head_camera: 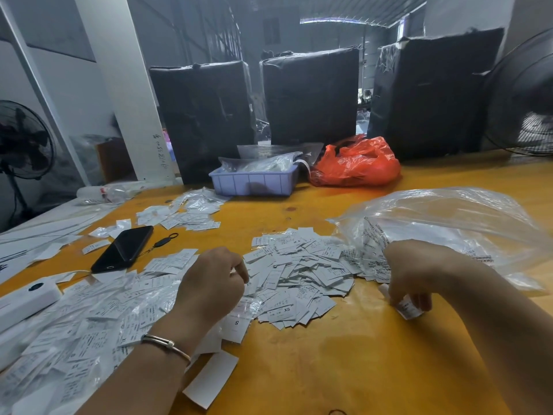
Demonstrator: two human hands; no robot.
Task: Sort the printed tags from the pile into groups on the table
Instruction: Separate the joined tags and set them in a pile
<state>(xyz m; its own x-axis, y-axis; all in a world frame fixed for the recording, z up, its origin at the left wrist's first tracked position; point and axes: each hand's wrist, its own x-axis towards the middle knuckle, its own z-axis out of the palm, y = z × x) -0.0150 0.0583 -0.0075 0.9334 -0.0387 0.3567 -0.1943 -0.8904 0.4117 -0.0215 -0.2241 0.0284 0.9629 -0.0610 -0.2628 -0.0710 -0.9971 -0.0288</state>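
While the left hand (209, 283) rests knuckles-up on the tags, its fingers are curled down into the pile (299, 277) at the table's middle; whether they pinch a tag cannot be told, since the fingertips are hidden. A bangle (166, 344) circles that wrist. At near right the right hand (410, 277) has its fingers curled round a small bunch of tags (408, 307), held just above the bare orange table (344, 369). One blank white tag (211, 378) lies alone near the left forearm.

To the near left, a broad spread of tags (74, 324), some in clear sleeves, covers the table edge, with letters such as S and XS readable on a few beside the left hand. A white box (27, 298) sits at the left edge, touching that spread. Just beyond it a black phone (124, 248) lies face up, a small looped strap (163, 242) beside it.

On the right, a big clear bag (449, 229) lies crumpled, its mouth touching the pile. Farther left, a smaller group of tags (182, 214) lies apart from the pile. Beyond that stand a lilac tray (254, 182) holding clear packets and, just right of it, a red bag (356, 163). Three black-wrapped bales (311, 97) stand along the far edge, with a fan (526, 97) at far right and another fan (24, 139) off the table at left.
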